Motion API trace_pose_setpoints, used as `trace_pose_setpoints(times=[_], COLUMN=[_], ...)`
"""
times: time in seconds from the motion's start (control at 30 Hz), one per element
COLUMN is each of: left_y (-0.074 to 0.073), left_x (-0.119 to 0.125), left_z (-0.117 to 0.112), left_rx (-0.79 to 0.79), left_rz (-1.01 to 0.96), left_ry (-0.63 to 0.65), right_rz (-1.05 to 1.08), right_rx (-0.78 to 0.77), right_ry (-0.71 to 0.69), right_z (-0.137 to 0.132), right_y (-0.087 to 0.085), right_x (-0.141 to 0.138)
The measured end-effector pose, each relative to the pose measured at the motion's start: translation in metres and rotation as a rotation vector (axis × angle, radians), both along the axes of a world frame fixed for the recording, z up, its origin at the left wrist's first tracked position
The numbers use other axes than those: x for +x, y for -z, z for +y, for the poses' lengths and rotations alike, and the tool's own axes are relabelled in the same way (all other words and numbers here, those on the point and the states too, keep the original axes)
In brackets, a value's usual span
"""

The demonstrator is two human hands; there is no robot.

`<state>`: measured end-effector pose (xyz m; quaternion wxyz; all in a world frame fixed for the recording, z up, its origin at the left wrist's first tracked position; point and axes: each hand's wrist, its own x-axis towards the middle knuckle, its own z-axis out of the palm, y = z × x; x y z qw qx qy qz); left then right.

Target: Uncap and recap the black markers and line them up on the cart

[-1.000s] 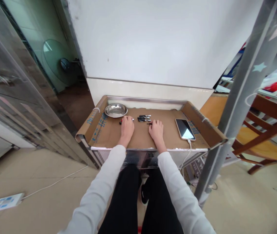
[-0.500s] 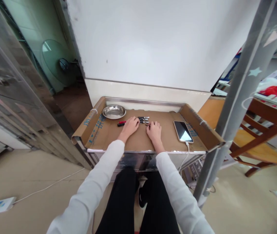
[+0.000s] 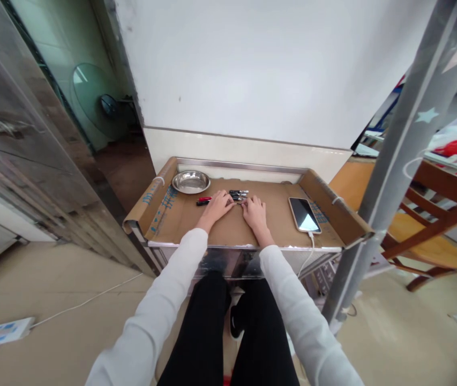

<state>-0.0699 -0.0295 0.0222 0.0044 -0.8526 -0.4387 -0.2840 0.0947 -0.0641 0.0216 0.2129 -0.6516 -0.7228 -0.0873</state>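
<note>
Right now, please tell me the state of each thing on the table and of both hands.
Left hand: palm down, fingers at the small parts.
Right hand: palm down beside them.
Small parts: lying loose, grouped.
Red piece: lying flat.
Metal bowl: upright, looks empty.
Phone: screen up, cable plugged.

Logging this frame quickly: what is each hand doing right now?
Left hand: palm down on the cardboard, fingers at the small black pens; whether it grips one cannot be told.
Right hand: palm down, fingertips at the same pens; grip cannot be told.

White wall (image 3: 272, 69), beige floor (image 3: 51, 279) (tiled), wooden chair (image 3: 433, 236)
</note>
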Motion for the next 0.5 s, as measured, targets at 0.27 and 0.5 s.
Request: trace_pose_setpoints(times=[0.27,0.5], left_y=[0.0,-0.004], left_x=[-0.001,-0.0002], left_z=[-0.0011,-0.0034], left_rx=[-0.015,-0.04], left_rz=[-0.039,-0.097], left_ry=[0.074,0.088], right_rz=[0.001,0.075], right_rx=[-0.004,-0.016], right_ry=[-0.047,-0.213], right_z=[0.0011,0.0014], right_y=[0.0009,-0.0032], right_x=[0.0007,0.0006])
